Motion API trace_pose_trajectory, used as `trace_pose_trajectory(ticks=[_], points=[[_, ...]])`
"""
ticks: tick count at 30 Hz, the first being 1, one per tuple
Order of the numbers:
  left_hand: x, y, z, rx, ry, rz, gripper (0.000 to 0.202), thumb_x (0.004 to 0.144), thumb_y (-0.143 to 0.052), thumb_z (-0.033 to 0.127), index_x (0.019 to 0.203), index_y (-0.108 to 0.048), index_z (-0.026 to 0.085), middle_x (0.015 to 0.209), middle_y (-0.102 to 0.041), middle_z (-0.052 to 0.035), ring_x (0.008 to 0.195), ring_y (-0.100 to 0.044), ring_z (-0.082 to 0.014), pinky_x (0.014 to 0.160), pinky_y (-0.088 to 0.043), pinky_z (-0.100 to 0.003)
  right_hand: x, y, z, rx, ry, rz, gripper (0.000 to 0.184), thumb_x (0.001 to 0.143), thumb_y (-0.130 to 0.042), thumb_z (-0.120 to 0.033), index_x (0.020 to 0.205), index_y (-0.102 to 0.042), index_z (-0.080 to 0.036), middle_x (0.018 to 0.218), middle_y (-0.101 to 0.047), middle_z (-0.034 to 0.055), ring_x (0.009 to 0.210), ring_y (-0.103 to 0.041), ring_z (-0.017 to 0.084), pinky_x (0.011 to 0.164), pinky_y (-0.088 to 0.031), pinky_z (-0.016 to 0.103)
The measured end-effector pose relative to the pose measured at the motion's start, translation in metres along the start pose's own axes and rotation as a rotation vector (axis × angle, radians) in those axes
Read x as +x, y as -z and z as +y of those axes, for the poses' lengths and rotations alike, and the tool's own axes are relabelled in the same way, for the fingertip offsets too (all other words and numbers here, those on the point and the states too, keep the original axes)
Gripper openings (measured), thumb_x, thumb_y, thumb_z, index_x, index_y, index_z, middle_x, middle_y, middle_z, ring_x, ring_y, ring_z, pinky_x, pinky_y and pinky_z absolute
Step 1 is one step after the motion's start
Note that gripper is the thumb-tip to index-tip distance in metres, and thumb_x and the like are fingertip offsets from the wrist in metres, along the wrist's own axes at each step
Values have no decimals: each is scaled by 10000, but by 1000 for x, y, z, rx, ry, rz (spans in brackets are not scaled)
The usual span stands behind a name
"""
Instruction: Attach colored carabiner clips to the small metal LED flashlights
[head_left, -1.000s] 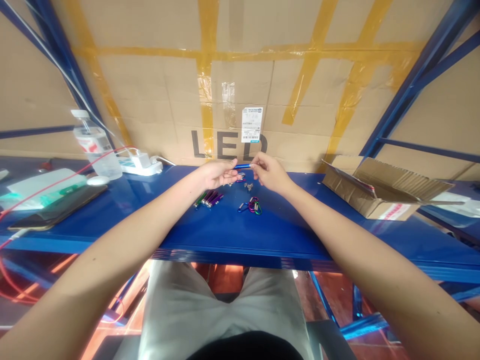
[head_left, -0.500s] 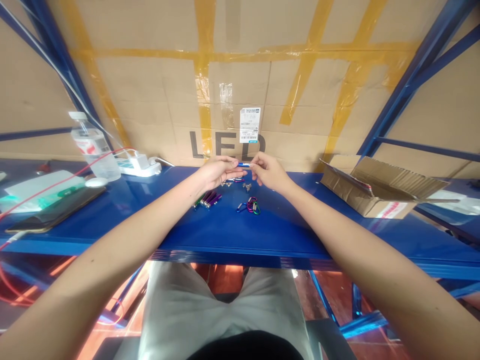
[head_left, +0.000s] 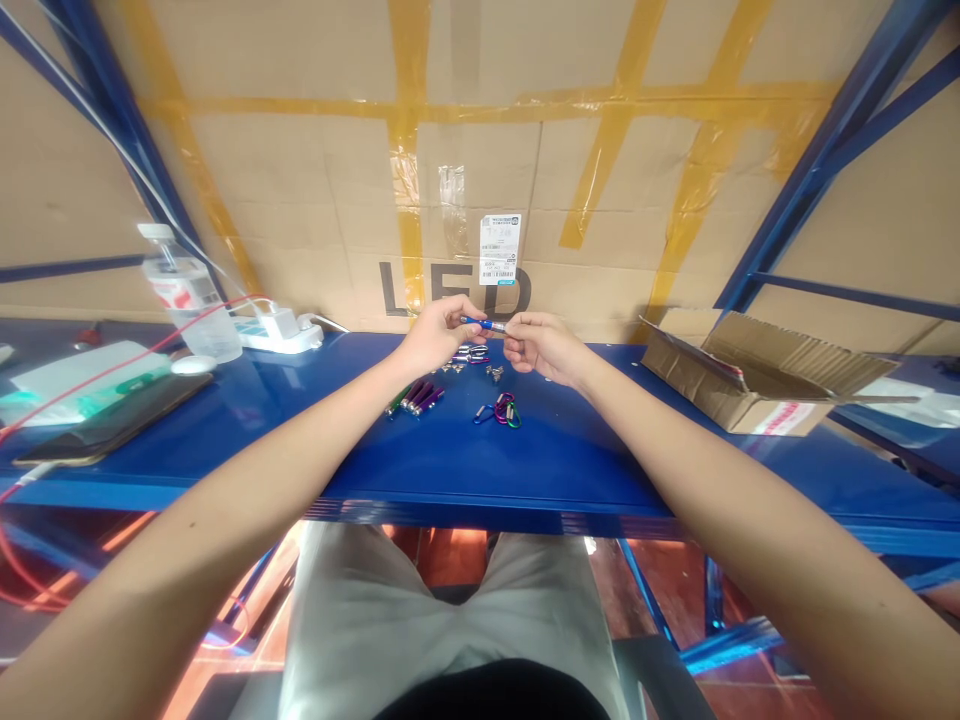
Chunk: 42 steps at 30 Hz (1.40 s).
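Note:
A slim blue metal tube with a silver end (head_left: pixel 487 324), like a small penlight, is held level above the table between my hands. My left hand (head_left: pixel 442 332) pinches its left end, and the fingers of my right hand (head_left: pixel 546 346) close on the silver right end. Below my left hand lie several similar purple and green tubes (head_left: pixel 417 397) side by side. Small carabiners (head_left: pixel 499 411) in blue, purple and green lie in a cluster under my right hand. Tiny silver pieces (head_left: pixel 494 373) and more carabiners (head_left: pixel 472 353) are behind them, partly covered by my left fingers.
An open cardboard box (head_left: pixel 750 385) stands on the blue table (head_left: pixel 480 468) at the right. To the left are a water bottle (head_left: pixel 191 300), a white power strip (head_left: pixel 279 332), a phone (head_left: pixel 112 425) and a red cable. A large taped carton (head_left: pixel 322 190) walls the back.
My left fingers have lifted and curled, exposing more of the blue tube and the carabiners behind. The tube has tilted slightly, and my right hand has moved a little right and turned.

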<state>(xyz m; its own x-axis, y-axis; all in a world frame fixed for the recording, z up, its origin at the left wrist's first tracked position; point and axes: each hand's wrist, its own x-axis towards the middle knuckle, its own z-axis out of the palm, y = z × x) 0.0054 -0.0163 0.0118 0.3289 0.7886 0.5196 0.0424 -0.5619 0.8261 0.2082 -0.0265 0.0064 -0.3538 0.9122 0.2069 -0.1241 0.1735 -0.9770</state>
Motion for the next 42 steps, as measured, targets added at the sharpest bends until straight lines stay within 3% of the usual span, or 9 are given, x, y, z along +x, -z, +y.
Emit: trace_pose_trajectory(ticks=[6, 12, 17, 22, 26, 31, 34, 37, 42], points=[[0, 5, -9, 183, -133, -61, 85, 865, -625, 89, 831, -633, 168, 906, -711, -43, 813, -712, -157, 724, -529, -282, 1, 4, -1, 143, -120, -43, 189, 816, -721, -138, 810, -534, -162, 627, -479, -9, 545, -439, 98, 418, -270, 185], [-5, 2, -8, 268, -131, -83, 77, 870, -609, 124, 861, -650, 190, 824, -712, -45, 771, -684, -164, 673, -488, -277, 5, 4, 0, 205, -210, -35, 114, 820, -652, -91, 836, -554, -147, 621, -450, -20, 532, -393, 89, 387, -252, 173], [-7, -6, -1, 255, -89, -34, 137, 906, -653, 261, 802, -638, 172, 734, -693, -39, 669, -626, -139, 662, -487, -281, 6, 2, 3, 171, -173, -46, 179, 811, -658, -102, 765, -502, -177, 633, -455, -10, 545, -425, 98, 394, -264, 177], [-2, -8, -8, 281, -100, -5, 73, 844, -674, 132, 910, -659, 159, 883, -713, -49, 847, -662, -161, 753, -515, -297, 3, -4, 5, 95, -104, -10, 200, 773, -654, -58, 716, -499, -171, 618, -477, 0, 560, -469, 107, 409, -314, 176], [0, -6, -11, 344, -236, -57, 105, 849, -639, 90, 922, -653, 163, 928, -711, -45, 909, -661, -169, 840, -525, -337, 3, -2, 3, 130, -152, -30, 182, 799, -638, -46, 739, -508, -159, 607, -467, -5, 540, -458, 93, 400, -317, 162], [-5, -5, -4, 604, -488, -167, 150, 896, -541, 63, 886, -620, 190, 899, -668, -30, 887, -623, -172, 825, -502, -343, 4, 5, -5, 252, -392, -85, 122, 886, -542, -56, 828, -509, -157, 570, -404, -39, 474, -345, 66, 353, -258, 129], [-7, -4, -1, 679, -550, -238, 189, 904, -488, 36, 922, -584, 197, 930, -648, -38, 902, -611, -176, 828, -503, -345, 3, 8, -8, 262, -461, -102, 116, 910, -521, -68, 850, -501, -165, 566, -392, -45, 463, -322, 69, 345, -266, 131], [-7, -4, -4, 711, -547, -240, 173, 918, -491, 50, 966, -559, 202, 980, -633, -52, 942, -606, -185, 855, -510, -354, 2, 8, -9, 225, -403, -107, 147, 882, -553, -51, 832, -488, -173, 579, -411, -39, 475, -363, 73, 357, -278, 135], [-5, -9, -18, 773, -389, -74, 99, 966, -530, 173, 1046, -588, 168, 1108, -563, -111, 1040, -591, -226, 932, -517, -401, -1, -2, -4, 7, -92, -40, 234, 866, -607, -45, 757, -463, -194, 572, -491, -15, 509, -485, 105, 397, -350, 175]])
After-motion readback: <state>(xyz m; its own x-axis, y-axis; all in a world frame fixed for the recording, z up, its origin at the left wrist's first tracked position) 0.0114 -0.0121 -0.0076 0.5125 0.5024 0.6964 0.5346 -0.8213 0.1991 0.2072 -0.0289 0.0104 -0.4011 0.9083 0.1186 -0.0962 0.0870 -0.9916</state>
